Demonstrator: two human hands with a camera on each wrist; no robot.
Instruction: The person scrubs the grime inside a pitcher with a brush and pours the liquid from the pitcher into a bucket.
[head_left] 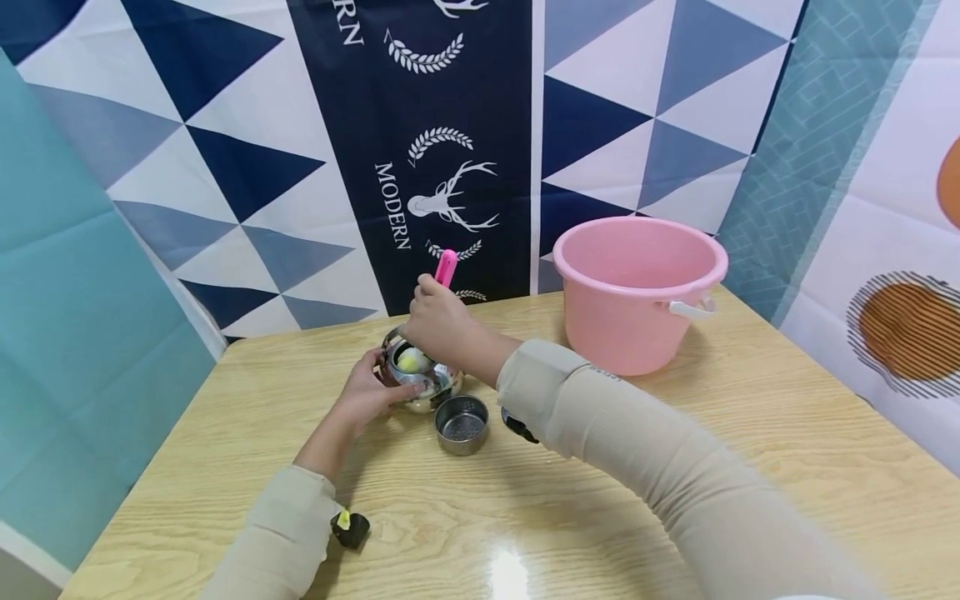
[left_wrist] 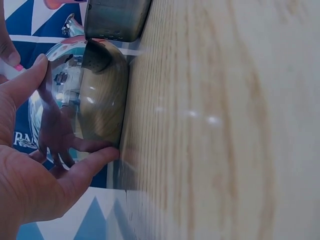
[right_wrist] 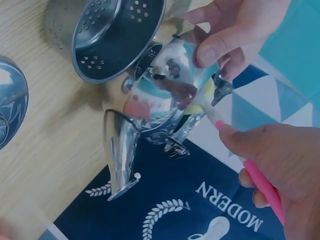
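A shiny steel teapot (head_left: 444, 385) stands on the table. My left hand (head_left: 369, 393) holds it from the left side, thumb and fingers spread round its rounded body. My right hand (head_left: 438, 323) grips the pink handle of a cleaning brush (right_wrist: 262, 187); its white and yellow head (head_left: 412, 360) sits in the teapot's opening. The lower part of the head is hidden inside the pot. Just in front of the teapot is a round steel strainer basket (head_left: 461, 425), its holes plain in the right wrist view.
A pink bucket (head_left: 630, 329) with a white handle grip stands at the back right. In the right wrist view a round shiny metal piece (right_wrist: 11, 102) lies at the left edge. Patterned cloth (head_left: 450, 100) hangs behind the wooden table (head_left: 420, 525).
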